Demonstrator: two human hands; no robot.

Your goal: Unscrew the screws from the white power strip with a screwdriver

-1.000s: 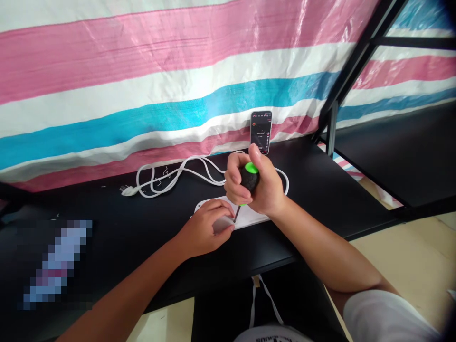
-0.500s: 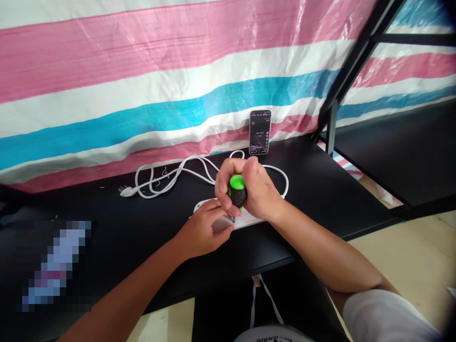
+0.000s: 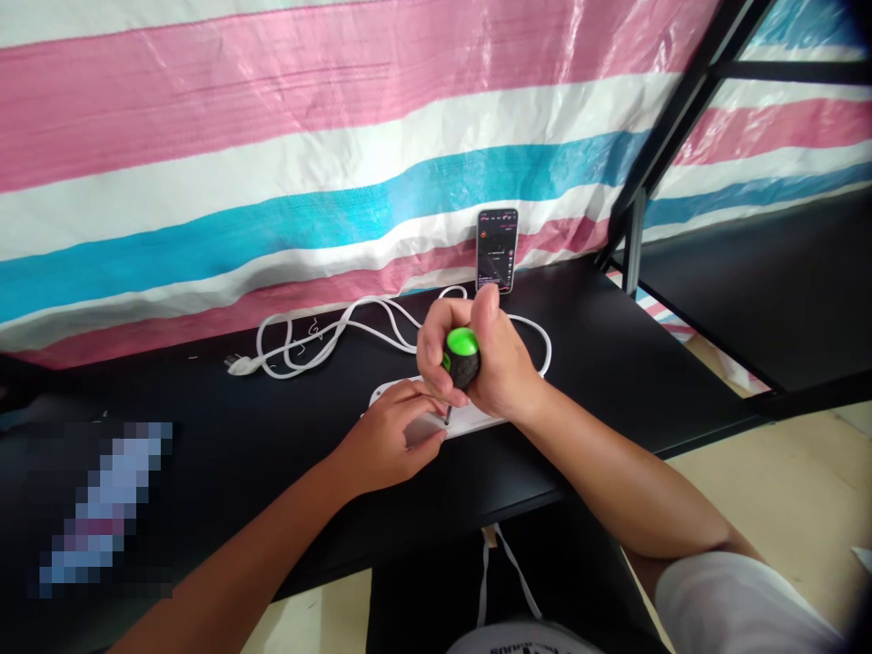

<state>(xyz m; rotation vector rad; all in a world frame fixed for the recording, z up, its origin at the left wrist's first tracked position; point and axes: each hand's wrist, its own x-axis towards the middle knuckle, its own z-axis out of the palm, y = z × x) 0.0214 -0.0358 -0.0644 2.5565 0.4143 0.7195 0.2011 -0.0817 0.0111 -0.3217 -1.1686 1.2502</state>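
A green and black screwdriver stands slightly tilted in my right hand, whose fingers wrap round the handle. Its short metal shaft points down onto a white power strip that lies on the black desk. My left hand grips the strip's left part, thumb along the near edge and fingers over the top, close to the screwdriver tip. Both hands cover much of the strip, and the exact spot under the tip is too small to make out.
The white cord lies in loops behind the strip, ending in a plug. A phone leans upright against the striped sheet. A blurred-out item is at the left. A black metal frame rises at the right.
My right hand and the screwdriver handle have shifted slightly right, and the right thumb sits higher. More of the shaft shows. The left hand and the strip have stayed put.
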